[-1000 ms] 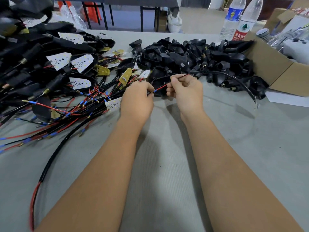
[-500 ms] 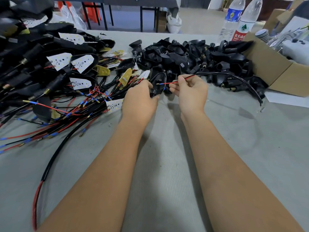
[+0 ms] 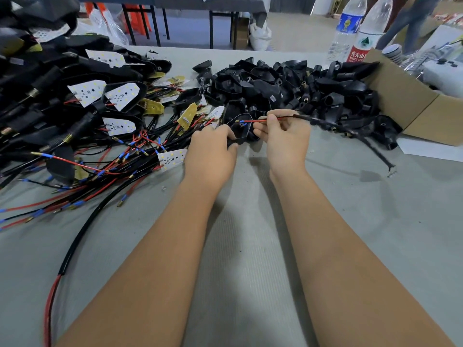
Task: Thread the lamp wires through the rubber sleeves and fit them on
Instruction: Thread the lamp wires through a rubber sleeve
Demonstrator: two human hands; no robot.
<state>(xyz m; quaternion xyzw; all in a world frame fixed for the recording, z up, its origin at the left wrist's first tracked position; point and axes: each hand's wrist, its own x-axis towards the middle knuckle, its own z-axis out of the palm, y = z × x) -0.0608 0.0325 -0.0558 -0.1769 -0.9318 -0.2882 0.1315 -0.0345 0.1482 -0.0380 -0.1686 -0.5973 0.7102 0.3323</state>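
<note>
Lamp wire, the thin red one with a blue crimp at its tip, is getting pinched by the right hand between thumb and curled fingers, and it's stretching straight across toward the left hand. Past the right hand the red turns into a black sheathed cable that's trailing off to the right and drooping down to the tabletop, frayed end hanging just above it. The left hand is gripping a black rubber sleeve, fingers curled around its lower edge, holding it tilted so the hollow side is facing up, and the wire's blue tip is sitting right at that opening. Can't really tell if the tip is actually inside yet. Just beyond both hands there's a big heap of loose black sleeves. Off to the left of the left hand, a tangle of finished lamp assemblies with white LED boards and red and black leads is sprawling everywhere. A cardboard box is sitting to the far right of the right hand, with two water bottles behind it.
</note>
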